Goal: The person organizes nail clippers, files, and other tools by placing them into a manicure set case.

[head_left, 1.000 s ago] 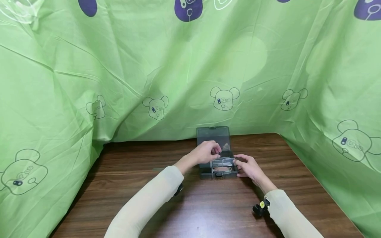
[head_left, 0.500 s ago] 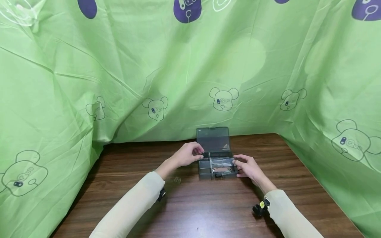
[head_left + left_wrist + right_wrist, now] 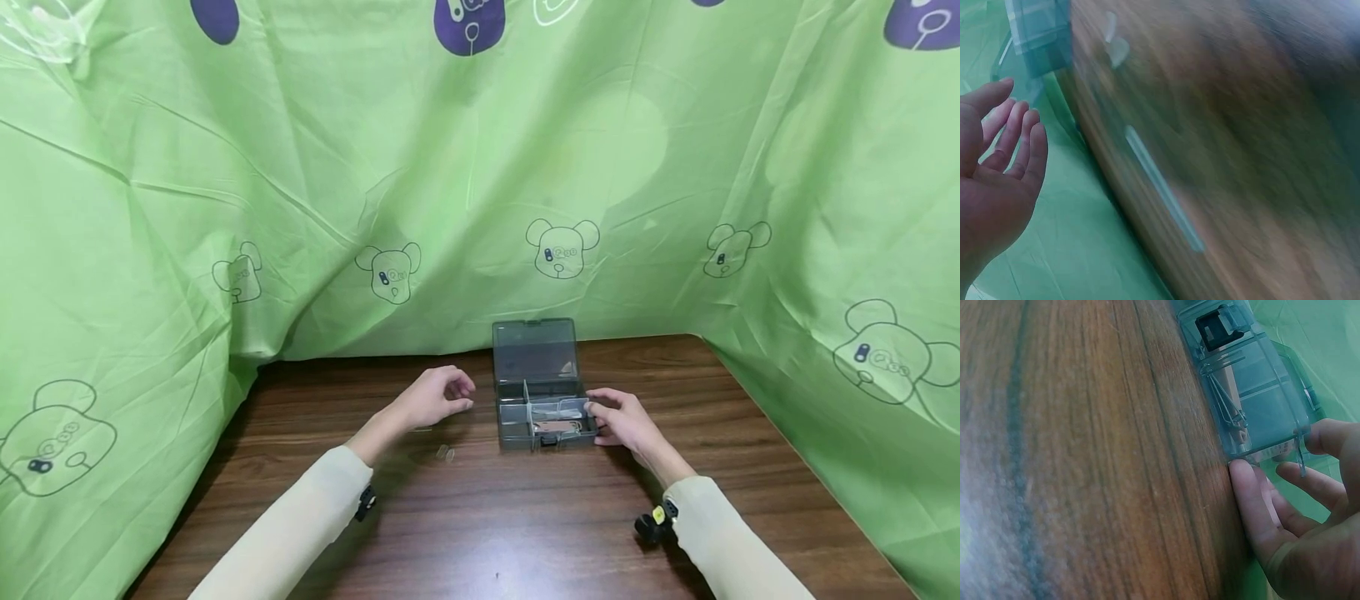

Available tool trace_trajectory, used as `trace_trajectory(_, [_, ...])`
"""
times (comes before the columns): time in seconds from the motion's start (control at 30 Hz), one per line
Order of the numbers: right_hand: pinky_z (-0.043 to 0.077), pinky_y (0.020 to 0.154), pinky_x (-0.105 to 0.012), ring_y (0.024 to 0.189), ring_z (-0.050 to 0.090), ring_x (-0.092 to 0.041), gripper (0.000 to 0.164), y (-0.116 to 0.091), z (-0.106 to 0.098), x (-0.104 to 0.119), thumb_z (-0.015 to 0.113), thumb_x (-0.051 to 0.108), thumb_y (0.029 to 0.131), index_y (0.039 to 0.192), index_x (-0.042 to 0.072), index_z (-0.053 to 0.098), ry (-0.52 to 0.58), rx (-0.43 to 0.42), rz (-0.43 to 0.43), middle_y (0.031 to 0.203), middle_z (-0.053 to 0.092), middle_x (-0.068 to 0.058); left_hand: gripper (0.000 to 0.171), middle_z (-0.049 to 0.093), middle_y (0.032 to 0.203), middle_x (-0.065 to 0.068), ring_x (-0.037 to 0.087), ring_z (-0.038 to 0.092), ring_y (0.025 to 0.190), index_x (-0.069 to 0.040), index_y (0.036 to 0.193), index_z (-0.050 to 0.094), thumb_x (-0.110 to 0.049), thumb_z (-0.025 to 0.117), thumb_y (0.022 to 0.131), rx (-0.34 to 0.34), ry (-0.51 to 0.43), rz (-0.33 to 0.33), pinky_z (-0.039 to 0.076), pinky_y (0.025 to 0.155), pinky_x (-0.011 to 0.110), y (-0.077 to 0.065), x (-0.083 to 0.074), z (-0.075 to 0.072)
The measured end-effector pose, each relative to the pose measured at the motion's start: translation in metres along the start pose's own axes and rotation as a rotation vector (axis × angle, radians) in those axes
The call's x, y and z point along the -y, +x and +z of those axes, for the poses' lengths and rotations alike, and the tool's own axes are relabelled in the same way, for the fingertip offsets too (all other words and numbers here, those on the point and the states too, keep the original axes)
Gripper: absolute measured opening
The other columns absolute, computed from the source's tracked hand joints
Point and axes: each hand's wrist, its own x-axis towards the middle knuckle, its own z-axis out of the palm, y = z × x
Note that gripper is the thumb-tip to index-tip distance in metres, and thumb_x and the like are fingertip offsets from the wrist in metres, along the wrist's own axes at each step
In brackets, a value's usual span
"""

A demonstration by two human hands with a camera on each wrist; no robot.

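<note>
While right hand [image 3: 628, 423] holds box [image 3: 514, 438] edge | tabletop [image 3: 483, 433] separates left hand [image 3: 435, 397]

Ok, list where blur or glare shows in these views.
Head view: mostly sharp, with pale glare on the near part of the table; left wrist view: table grain smeared by blur, left fingers fairly crisp; right wrist view: glare at lower left, plastic box reasonably clear.
</note>
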Motion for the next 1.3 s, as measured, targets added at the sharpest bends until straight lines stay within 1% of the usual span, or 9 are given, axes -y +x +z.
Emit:
trace_trajectory(0.1, [0.065,0.066,-0.039,0.087,0.062,-0.022,0.047,0.0,0.0,-0.001,0.065,0.017,0.105,0.148,-0.001,0.056,0.005,0.001,0.0,0.106,0.062,-0.013,0.022,0.073,0.099,0.006,0.013,0.068,0.089,-0.001,0.112,0.072,-0.008,0.081,0.093,0.015,-0.008,-0.018,0.06,0.086,0.039,-0.01,0.006,-0.002])
trace_trajectory(0.3, [0.065,0.065,-0.038,0.086,0.063,-0.021,0.047,0.0,0.0,-0.001,0.065,0.017,0.105,0.148,-0.001,0.055,0.007,-0.001,-0.002,0.107,0.062,-0.016,0.025,0.073,0.099,0.003,0.011,0.067,0.088,0.0,0.114,0.072,-0.011,0.081,0.094,0.072,-0.012,-0.042,0.06,0.083,0.037,-0.029,0.014,-0.005])
trace_trajectory(0.47, [0.064,0.065,-0.037,0.086,0.063,-0.021,0.047,0.0,0.0,-0.001,0.065,0.017,0.105,0.148,-0.002,0.055,0.012,0.002,-0.004,0.105,0.063,-0.016,0.025,0.073,0.1,0.008,0.012,0.067,0.087,0.0,0.113,0.072,-0.011,0.083,0.092,0.109,-0.025,-0.062,0.059,0.082,0.034,-0.042,0.017,-0.006])
trace_trajectory(0.63, [0.064,0.065,-0.037,0.086,0.063,-0.021,0.047,0.0,0.001,-0.001,0.065,0.016,0.105,0.148,-0.002,0.055,0.015,0.003,-0.005,0.106,0.063,-0.017,0.023,0.072,0.098,0.008,0.012,0.066,0.084,-0.001,0.108,0.073,-0.009,0.084,0.09,0.153,-0.013,-0.056,0.058,0.078,0.029,-0.052,0.018,-0.006])
trace_trajectory(0.77, [0.064,0.065,-0.037,0.085,0.063,-0.02,0.047,0.0,0.001,-0.001,0.065,0.016,0.105,0.148,-0.002,0.055,0.014,0.0,-0.005,0.104,0.064,-0.016,0.027,0.073,0.097,0.008,0.015,0.067,0.085,-0.002,0.107,0.073,-0.017,0.087,0.089,0.184,-0.02,-0.056,0.058,0.077,0.028,-0.06,0.018,-0.004])
trace_trajectory(0.87, [0.065,0.066,-0.039,0.083,0.063,-0.019,0.048,-0.001,0.001,-0.001,0.066,0.016,0.105,0.148,-0.002,0.055,0.021,0.002,-0.008,0.101,0.064,-0.015,0.027,0.072,0.096,0.007,0.017,0.069,0.086,-0.002,0.106,0.073,-0.018,0.088,0.089,0.2,-0.017,-0.051,0.06,0.079,0.034,-0.063,0.019,0.0])
trace_trajectory(0.97, [0.065,0.066,-0.04,0.082,0.062,-0.018,0.049,-0.002,0.001,0.0,0.066,0.016,0.104,0.148,-0.003,0.054,0.027,0.004,-0.009,0.098,0.063,-0.013,0.022,0.07,0.095,0.007,0.022,0.07,0.087,-0.003,0.104,0.073,-0.012,0.086,0.089,0.212,-0.003,-0.034,0.061,0.081,0.038,-0.064,0.019,0.004])
trace_trajectory(1.1, [0.065,0.066,-0.04,0.082,0.063,-0.019,0.049,-0.001,0.001,0.0,0.066,0.015,0.104,0.148,-0.002,0.055,0.025,0.004,-0.004,0.098,0.062,-0.013,0.017,0.068,0.094,0.008,0.023,0.069,0.086,-0.004,0.1,0.073,-0.01,0.085,0.089,0.221,0.011,-0.024,0.06,0.078,0.032,-0.065,0.016,0.004])
trace_trajectory(1.3, [0.065,0.067,-0.04,0.082,0.063,-0.02,0.048,0.0,0.001,-0.001,0.066,0.014,0.104,0.147,-0.002,0.055,0.021,0.006,-0.002,0.098,0.062,-0.015,0.012,0.07,0.087,0.002,0.013,0.065,0.081,-0.005,0.097,0.072,-0.003,0.081,0.09,0.237,-0.031,-0.052,0.056,0.074,0.023,-0.064,0.017,0.006])
